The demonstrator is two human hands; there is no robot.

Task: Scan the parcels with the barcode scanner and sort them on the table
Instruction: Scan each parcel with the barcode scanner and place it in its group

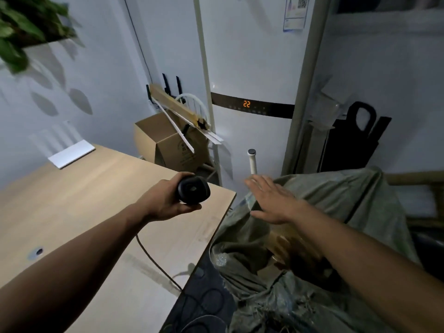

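My left hand grips the black barcode scanner over the table near its right edge; its cable trails across the wood. My right hand is flat, fingers spread, holding nothing, above the open grey-green sack beside the table, brown parcel inside.

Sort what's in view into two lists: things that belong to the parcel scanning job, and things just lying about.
Part of the job:
- barcode scanner, gripped in the left hand
- right hand, open over the green sack
- brown parcel inside the sack
- table

Just lying about:
- white flat box on the table's far corner
- cardboard box
- plant
- white appliance showing 22
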